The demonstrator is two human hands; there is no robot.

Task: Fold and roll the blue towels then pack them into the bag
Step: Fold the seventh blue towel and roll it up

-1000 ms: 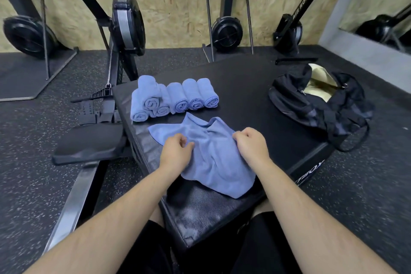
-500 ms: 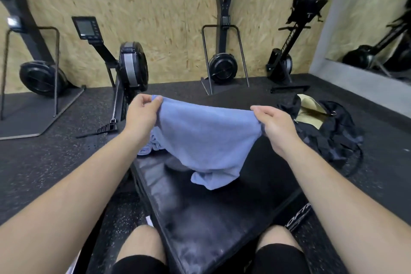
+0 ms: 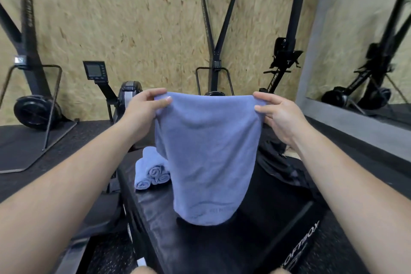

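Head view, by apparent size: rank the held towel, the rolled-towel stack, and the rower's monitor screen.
1. held towel, largest, but nearest the camera.
2. rolled-towel stack, partly hidden behind it.
3. monitor screen, smallest, but farthest away.

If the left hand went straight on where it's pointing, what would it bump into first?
It pinches the towel. Going on forward, the left hand would probably meet the rower right behind it, though depth is unclear; it might pass over that and reach the wall.
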